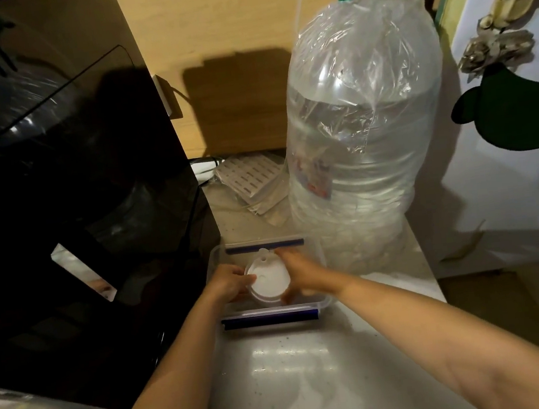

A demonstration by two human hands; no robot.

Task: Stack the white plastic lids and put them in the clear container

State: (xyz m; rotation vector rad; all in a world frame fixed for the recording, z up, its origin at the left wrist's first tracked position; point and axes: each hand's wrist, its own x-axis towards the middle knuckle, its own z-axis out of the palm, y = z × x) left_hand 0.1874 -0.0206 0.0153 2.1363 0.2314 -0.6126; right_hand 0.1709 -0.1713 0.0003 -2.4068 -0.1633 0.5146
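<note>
A pale speckled bench runs between a black appliance and a wrapped water bottle. On it sits the clear container. Over it, the left hand and right hand grip the stacked white lids.

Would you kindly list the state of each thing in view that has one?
white lids: stacked, held over the container
clear container: open, no cover on it
left hand: grip on the lids' left edge
right hand: grip on the lids' right edge
water bottle: upright, partly full, green cap flipped open
</note>
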